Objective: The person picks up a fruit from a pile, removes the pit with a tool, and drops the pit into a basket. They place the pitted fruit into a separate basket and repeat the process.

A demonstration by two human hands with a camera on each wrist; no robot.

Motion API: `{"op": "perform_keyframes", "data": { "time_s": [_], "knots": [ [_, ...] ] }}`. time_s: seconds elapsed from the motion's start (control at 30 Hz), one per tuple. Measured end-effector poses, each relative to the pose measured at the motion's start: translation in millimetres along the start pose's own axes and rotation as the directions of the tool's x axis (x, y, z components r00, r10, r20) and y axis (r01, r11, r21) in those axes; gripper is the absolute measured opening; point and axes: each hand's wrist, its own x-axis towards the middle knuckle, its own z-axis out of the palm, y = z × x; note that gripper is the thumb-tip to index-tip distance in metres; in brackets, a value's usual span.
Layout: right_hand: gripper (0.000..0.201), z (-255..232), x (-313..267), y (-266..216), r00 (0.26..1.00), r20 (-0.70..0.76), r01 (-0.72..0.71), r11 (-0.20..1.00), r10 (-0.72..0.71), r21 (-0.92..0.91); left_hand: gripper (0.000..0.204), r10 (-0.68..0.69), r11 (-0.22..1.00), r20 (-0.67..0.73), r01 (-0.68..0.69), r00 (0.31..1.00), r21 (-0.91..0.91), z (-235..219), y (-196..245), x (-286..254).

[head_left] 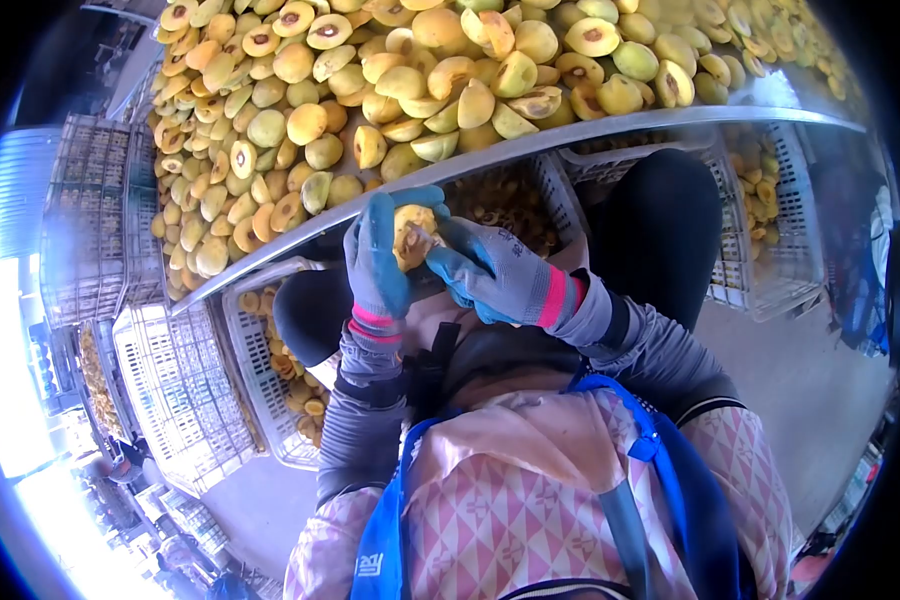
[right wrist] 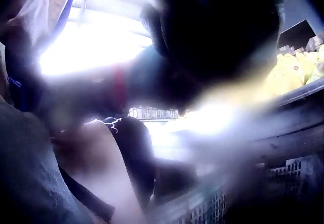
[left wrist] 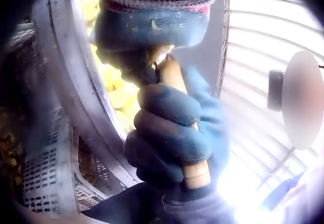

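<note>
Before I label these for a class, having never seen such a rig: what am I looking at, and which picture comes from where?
A person in gloves wears three cameras. The head view looks down: the left hand holds a halved fruit, and the right hand works a tool into it. A metal table bears a heap of fruit halves; crates stand below. The left wrist view shows gloved fingers gripping a wooden handle. The right wrist view is too blurred to read.
</note>
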Motion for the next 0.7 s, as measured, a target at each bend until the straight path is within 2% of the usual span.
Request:
{"op": "perform_keyframes", "data": {
  "time_s": [0.03,0.07,0.1,0.13,0.17,0.23,0.27,0.3,0.33,0.37,0.4,0.43,0.47,0.5,0.53,0.57,0.63,0.67,0.7],
  "knots": [
    [0.029,2,-1,1,0.978,-0.048,0.185,0.956,-0.201,-0.226,0.043,0.000,1.000,-0.002,0.000,1.000,0.004,1,-2,-1],
    [0.029,3,-1,1,0.915,-0.051,0.338,0.828,-0.401,-0.448,0.044,-0.003,0.998,-0.050,0.006,0.999,0.057,2,-4,0],
    [0.029,3,-4,-1,0.914,-0.051,0.338,0.827,-0.402,-0.448,0.045,-0.005,0.994,-0.097,0.016,0.995,0.109,5,-6,0],
    [0.029,2,-8,-5,0.937,-0.035,0.271,0.790,-0.346,-0.550,0.049,0.005,0.977,-0.114,0.019,0.993,0.211,7,-8,-1],
    [0.030,2,-9,-7,0.957,-0.027,0.204,0.737,-0.288,-0.644,0.049,0.007,0.978,-0.113,0.017,0.994,0.210,8,-10,-1],
    [0.030,0,-9,-5,0.956,-0.012,0.209,0.713,-0.292,-0.669,0.047,-0.140,0.987,-0.178,0.123,0.974,-0.101,10,-13,-1],
    [0.031,0,-9,-4,0.955,0.005,0.216,0.689,-0.295,-0.692,0.047,-0.141,0.987,-0.178,0.124,0.974,-0.101,9,-15,-2],
    [0.031,0,-7,-4,0.955,0.005,0.217,0.689,-0.295,-0.691,0.046,0.006,0.999,-0.163,0.003,0.987,0.054,9,-17,-3],
    [0.031,0,-4,-3,0.950,-0.020,0.245,0.782,-0.313,-0.572,0.046,0.149,0.971,-0.125,-0.121,0.981,0.205,8,-18,-4],
    [0.030,1,-3,-3,0.945,-0.046,0.273,0.856,-0.325,-0.439,0.046,0.147,0.971,-0.127,-0.119,0.981,0.207,8,-19,-5],
    [0.030,1,-3,-6,0.944,-0.045,0.275,0.856,-0.327,-0.438,0.045,0.225,0.946,-0.109,-0.190,0.968,0.264,8,-20,-5],
    [0.031,0,-3,-10,0.974,-0.033,0.202,0.925,-0.224,-0.323,0.045,0.301,0.912,-0.086,-0.260,0.950,0.316,8,-20,-4],
    [0.031,-1,-3,-12,0.993,-0.009,0.115,0.972,-0.120,-0.205,0.045,0.301,0.912,-0.086,-0.260,0.950,0.317,8,-18,-4],
    [0.031,0,-5,-10,0.993,-0.010,0.116,0.972,-0.121,-0.205,0.046,0.155,0.962,-0.082,-0.132,0.984,0.239,7,-15,-2],
    [0.030,0,-9,-5,0.983,-0.008,0.165,0.904,-0.183,-0.395,0.046,0.006,0.987,-0.065,0.004,0.998,0.161,7,-13,0],
    [0.029,1,-11,-2,0.970,0.007,0.203,0.796,-0.242,-0.570,0.046,0.006,0.987,-0.064,0.004,0.998,0.161,8,-14,0],
    [0.028,1,-10,-3,0.965,-0.014,0.215,0.822,-0.262,-0.527,0.051,-0.180,0.964,-0.098,0.156,0.979,-0.213,9,-18,-1],
    [0.027,1,-9,-4,0.960,-0.030,0.230,0.846,-0.279,-0.481,0.058,0.096,0.982,-0.019,-0.092,0.995,0.164,10,-11,-2],
    [0.027,1,-7,-4,0.960,-0.028,0.232,0.846,-0.279,-0.480,0.058,0.097,0.982,-0.021,-0.092,0.995,0.165,8,-12,-2]
  ]
}}
